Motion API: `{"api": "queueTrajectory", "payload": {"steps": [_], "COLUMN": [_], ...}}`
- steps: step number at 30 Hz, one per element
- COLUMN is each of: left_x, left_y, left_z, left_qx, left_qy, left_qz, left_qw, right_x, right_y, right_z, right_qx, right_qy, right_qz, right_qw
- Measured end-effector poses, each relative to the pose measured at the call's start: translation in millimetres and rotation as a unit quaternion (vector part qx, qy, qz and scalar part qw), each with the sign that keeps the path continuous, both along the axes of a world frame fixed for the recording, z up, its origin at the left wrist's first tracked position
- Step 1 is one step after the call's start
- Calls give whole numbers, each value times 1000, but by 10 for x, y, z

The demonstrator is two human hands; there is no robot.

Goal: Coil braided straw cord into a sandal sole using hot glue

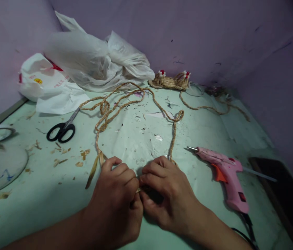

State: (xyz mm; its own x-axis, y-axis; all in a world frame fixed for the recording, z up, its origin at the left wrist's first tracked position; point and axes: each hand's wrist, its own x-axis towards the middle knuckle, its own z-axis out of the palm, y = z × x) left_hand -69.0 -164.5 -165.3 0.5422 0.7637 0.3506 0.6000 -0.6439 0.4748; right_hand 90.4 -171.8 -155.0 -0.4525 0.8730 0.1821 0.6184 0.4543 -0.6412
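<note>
A long braided cord of tan, straw-like fibre (174,133) loops over the table in front of me. One stretch of it runs down to my left hand (117,198), whose fingers are curled closed around it. Beside that hand a flat, loose fibre strip (91,173) sticks out. Another stretch reaches my right hand (168,191), where thumb and fingers are pinched together. Both hands meet at the fingertips, and a small pale bit of fibre shows between them. Most of what they grip is hidden.
Black-handled scissors (61,132) lie at left, near fibre scraps. A pink glue gun (224,173) with a cable rests at right, beside a dark flat object (278,194). Plastic bags (96,59) and a woven piece with beads (169,82) sit against the wall. A white rounded object (0,170) stands left.
</note>
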Motion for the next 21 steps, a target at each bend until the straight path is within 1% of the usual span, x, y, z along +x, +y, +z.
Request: {"api": "queueTrajectory", "payload": {"steps": [5,12,14,16,19,21], "left_x": [-7,-16,-15,-13,-12,-12], "left_y": [-6,-24,-16,-3,12,8], "left_z": [-7,-19,-3,12,11,2], "left_qx": [5,27,24,6,-17,-2], "left_qy": [-3,-45,-41,-19,21,24], "left_qz": [0,0,-4,-6,4,18], "left_qw": [1000,999,999,1000,1000,1000], "right_x": [6,-5,-7,0,54,138], "right_y": [-18,2,-1,-10,-32,-46], "right_z": [-9,-13,-21,-23,33,138], "right_qx": [-4,-12,-14,-23,-40,-28], "right_qy": [3,16,10,-9,-29,-6], "right_qz": [-2,0,-1,-10,-10,-6], "right_qw": [1000,1000,1000,1000,999,1000]}}
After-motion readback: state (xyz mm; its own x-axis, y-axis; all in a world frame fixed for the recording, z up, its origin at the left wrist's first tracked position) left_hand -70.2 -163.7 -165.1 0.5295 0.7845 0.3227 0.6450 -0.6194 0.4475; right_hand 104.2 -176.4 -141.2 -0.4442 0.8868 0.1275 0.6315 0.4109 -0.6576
